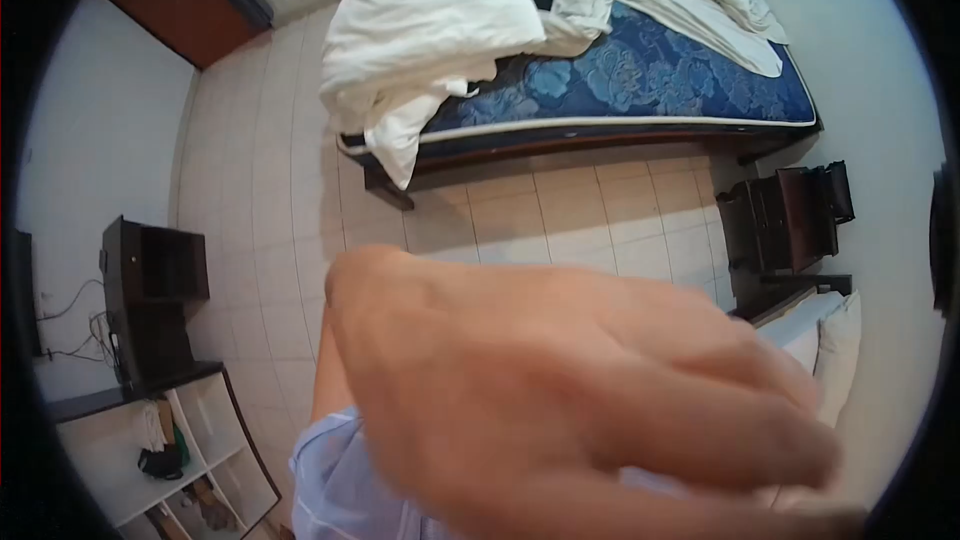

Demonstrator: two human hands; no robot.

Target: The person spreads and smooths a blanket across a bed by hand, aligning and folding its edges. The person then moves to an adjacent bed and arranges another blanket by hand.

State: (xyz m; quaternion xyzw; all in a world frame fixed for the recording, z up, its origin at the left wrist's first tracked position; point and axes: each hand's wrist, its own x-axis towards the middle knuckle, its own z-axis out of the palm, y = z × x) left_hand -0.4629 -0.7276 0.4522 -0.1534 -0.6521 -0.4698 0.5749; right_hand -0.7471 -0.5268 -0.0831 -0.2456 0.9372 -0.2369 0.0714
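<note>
My left hand (540, 370) fills the lower middle of the view, very close to the camera. Its back faces me, and the slightly bent fingers point to the right. A gap shows between the thumb side and the other fingers, and I see nothing held; the fingertips are blurred. Below the hand, partly covered by it, is light blue clothing (325, 475). My right hand does not appear. Beyond the hand stands a bed with a blue floral mattress (620, 75), and a bunched white duvet (430, 20) hangs over its near left corner.
Pale floor tiles (250, 170) stretch between the furniture. Dark cabinets (160, 290) and a shelf unit (215, 420) holding a few items line the left wall. A dark nightstand (775, 220) stands by the right wall, with a white pillow (840, 350) nearer me.
</note>
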